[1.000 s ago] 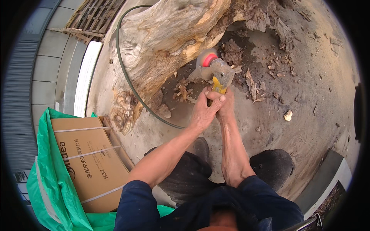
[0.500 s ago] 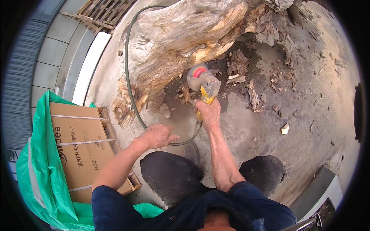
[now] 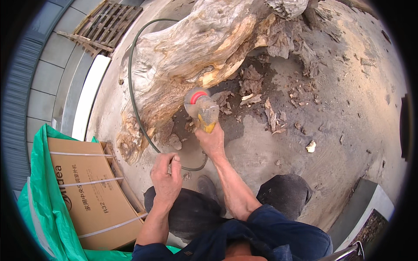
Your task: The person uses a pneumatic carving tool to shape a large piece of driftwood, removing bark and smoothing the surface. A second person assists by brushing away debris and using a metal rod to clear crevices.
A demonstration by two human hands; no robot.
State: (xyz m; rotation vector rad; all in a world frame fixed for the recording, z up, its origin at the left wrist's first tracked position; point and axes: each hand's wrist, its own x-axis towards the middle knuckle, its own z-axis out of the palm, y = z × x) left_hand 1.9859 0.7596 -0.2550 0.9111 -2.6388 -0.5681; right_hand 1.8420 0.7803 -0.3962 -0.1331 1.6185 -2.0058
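My right hand [image 3: 212, 141] is wrapped round the yellow body of an angle grinder [image 3: 207, 112]. Its grey head and red-centred disc, blurred as if spinning, sit against the lower edge of a big weathered tree trunk [image 3: 174, 65]. Pale bare wood shows just above the disc. My left hand [image 3: 166, 176] is closed to the left of the grinder, fingers curled and thumb up. A dark green power cable [image 3: 132, 87] runs down from the trunk, passes at this hand and emerges on its right toward the grinder. The exact grip on the cable is partly hidden.
Bark pieces [image 3: 270, 114] and wood chips litter the concrete floor [image 3: 339, 143]. A strapped cardboard box [image 3: 93, 187] with green sheeting [image 3: 41, 174] stands at left. Behind it are a white beam [image 3: 90, 98] and a wooden pallet [image 3: 106, 26]. A grey block [image 3: 355, 209] lies at lower right.
The grinder and my right hand have shifted left and down in the picture, partly with the view. My left hand has turned upright, its fingers now curled upward.
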